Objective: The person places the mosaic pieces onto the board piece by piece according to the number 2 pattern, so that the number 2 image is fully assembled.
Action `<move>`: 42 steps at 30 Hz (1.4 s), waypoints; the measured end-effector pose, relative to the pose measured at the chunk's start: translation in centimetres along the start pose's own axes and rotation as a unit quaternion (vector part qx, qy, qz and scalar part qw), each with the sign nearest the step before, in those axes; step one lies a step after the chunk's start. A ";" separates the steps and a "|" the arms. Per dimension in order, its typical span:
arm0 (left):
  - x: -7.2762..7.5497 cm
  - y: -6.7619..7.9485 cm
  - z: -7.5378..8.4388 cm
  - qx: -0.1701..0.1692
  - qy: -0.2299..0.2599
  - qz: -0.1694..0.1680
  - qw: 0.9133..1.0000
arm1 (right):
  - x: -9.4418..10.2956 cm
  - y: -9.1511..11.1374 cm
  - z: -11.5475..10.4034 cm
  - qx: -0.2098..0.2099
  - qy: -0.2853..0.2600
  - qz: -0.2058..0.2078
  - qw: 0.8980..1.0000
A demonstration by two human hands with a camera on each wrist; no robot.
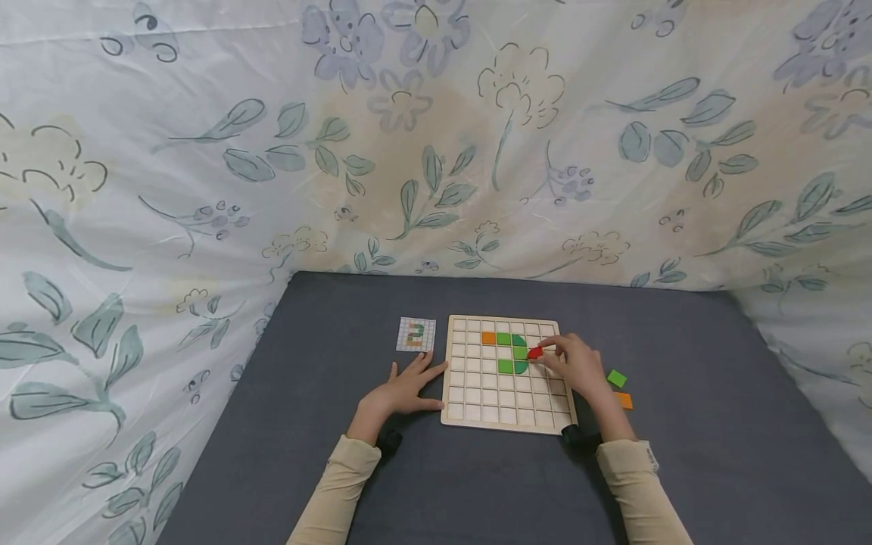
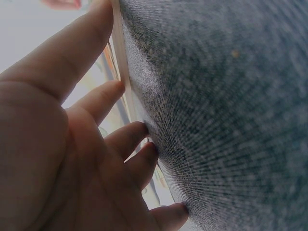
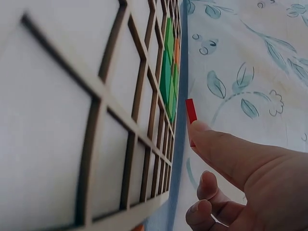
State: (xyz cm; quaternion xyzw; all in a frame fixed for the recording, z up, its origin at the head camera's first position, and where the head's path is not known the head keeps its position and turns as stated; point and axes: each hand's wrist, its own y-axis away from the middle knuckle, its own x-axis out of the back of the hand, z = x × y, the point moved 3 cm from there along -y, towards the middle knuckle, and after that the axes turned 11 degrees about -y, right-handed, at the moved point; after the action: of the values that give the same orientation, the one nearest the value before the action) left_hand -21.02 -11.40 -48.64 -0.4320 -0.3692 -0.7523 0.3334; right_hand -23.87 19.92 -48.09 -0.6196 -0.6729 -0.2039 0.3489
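Observation:
A red tile (image 1: 534,353) is pinched between thumb and fingers of my right hand (image 1: 575,365), over the right part of a wooden grid board (image 1: 473,415). The right wrist view shows the red tile (image 3: 191,115) edge-on, apart from the board's surface. In the grid lie an orange square tile (image 1: 488,337), several light green squares (image 1: 505,366) and dark green rounded tiles (image 1: 521,367). My left hand (image 1: 402,390) is spread on the table, thumb and index fingertip at the board's left edge. In the left wrist view its fingers (image 2: 98,101) are stretched out along that edge.
A small pattern card (image 1: 415,334) with a coloured figure on a grid lies left of the board. To the right, by my right forearm, are a loose green tile (image 1: 616,378) and an orange tile (image 1: 624,400). Flowered cloth (image 1: 436,151) rises behind the dark table (image 1: 327,325).

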 end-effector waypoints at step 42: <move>-0.2 -0.2 0.0 0.005 0.002 0.001 1.000 | -5.1 -1.0 -3.7 0.004 0.001 -0.053 0.999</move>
State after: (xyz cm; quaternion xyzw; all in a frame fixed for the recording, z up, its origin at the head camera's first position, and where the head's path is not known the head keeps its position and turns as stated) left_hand -21.13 -11.31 -48.88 -0.4290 -0.3721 -0.7508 0.3373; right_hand -24.11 13.66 -49.13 -0.5818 -0.7052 -0.2196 0.3406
